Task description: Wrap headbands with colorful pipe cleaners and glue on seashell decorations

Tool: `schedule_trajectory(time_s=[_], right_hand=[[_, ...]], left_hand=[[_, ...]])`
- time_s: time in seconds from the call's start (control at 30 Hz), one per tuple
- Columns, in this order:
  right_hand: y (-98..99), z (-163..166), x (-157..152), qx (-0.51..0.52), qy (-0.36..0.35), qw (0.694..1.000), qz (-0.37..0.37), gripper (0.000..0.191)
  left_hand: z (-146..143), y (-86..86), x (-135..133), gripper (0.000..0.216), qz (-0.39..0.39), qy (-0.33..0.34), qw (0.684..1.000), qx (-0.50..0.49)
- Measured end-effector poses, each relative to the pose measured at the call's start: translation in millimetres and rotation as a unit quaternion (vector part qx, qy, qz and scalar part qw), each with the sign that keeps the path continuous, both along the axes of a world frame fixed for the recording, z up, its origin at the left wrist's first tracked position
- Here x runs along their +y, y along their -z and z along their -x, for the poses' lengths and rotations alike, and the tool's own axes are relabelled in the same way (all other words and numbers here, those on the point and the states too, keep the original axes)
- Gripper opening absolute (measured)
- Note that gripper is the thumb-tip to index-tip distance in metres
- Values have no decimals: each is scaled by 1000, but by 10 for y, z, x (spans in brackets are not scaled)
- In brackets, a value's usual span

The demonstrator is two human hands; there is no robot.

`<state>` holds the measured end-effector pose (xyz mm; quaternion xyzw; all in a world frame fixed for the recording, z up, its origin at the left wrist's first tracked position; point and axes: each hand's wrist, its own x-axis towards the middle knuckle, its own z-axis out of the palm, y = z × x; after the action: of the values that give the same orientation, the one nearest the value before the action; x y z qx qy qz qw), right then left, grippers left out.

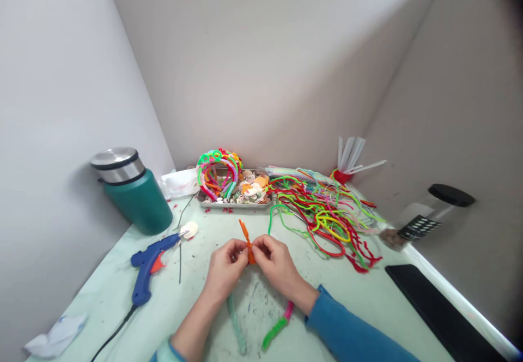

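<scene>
An orange pipe cleaner point(244, 231) sticks up between my two hands at the middle of the table. My left hand point(227, 266) pinches it from one side with thumb and forefinger. From the other side my right hand point(275, 258) pinches it too, the fingertips of both hands nearly meeting. Below the left hand, a pale teal fuzzy strip point(237, 326) shows. A green and pink fuzzy strip point(278, 329) comes out under my right wrist. Whether these two strips join is hidden by my hands.
A blue glue gun point(147, 269) lies at left, its nozzle by a white disc point(190, 230). Behind it stands a green bottle point(141, 198). Fuzzy headbands point(216, 174) rest on a metal tray point(237, 205). Loose pipe cleaners point(294, 195) and scissors point(333, 245) lie right; a jar point(425, 215) stands beyond.
</scene>
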<state>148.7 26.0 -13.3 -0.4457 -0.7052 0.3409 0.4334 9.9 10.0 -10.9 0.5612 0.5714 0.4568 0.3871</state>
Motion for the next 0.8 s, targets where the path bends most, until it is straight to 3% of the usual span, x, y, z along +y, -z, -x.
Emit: schedule_trajectory(time_s=[0.33,0.5,0.8], right_hand=[[7,22,-5,-12,35,999,-19,8],[1,-14,35,26,59,998,-11,9],[0,-9,14,32,40,999,11,10]], left_hand=[[-4,6,7,14,24,-50,998,21],[20,25,19,12,35,-67,997,-23],[9,7,18,19,72,2,993,-98]])
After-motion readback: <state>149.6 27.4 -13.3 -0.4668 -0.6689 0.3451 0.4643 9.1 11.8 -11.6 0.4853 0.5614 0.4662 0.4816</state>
